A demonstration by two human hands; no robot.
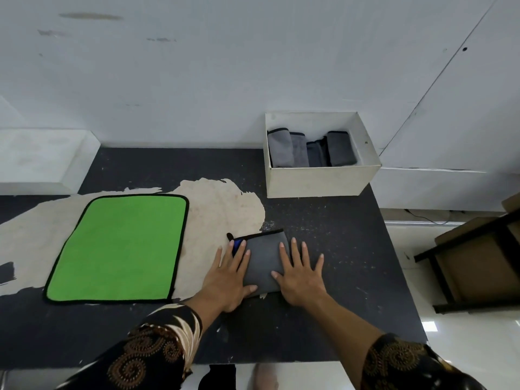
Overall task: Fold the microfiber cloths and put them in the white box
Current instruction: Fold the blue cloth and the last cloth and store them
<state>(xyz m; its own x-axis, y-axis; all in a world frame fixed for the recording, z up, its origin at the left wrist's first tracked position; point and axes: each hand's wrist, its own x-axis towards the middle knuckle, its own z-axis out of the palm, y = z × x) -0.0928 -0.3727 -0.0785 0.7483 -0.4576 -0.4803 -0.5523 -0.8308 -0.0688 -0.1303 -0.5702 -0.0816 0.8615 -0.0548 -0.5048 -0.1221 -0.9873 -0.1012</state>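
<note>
A folded grey microfiber cloth (264,257) with a black hem and a bit of blue showing at its left edge lies on the dark table. My left hand (229,280) presses flat on the cloth's left side, fingers straight. On its right side my right hand (301,273) lies flat with spread fingers. A green cloth (121,247) with black trim is spread out flat to the left. The white box (320,180) stands at the table's back right and holds several folded grey cloths (309,149) standing side by side.
The dark table (337,243) has a large worn beige patch (225,204) in its middle and left. A white wall runs behind it. A white block (42,161) sits at the back left. To the right, off the table, stands a brown and black piece of furniture (478,263).
</note>
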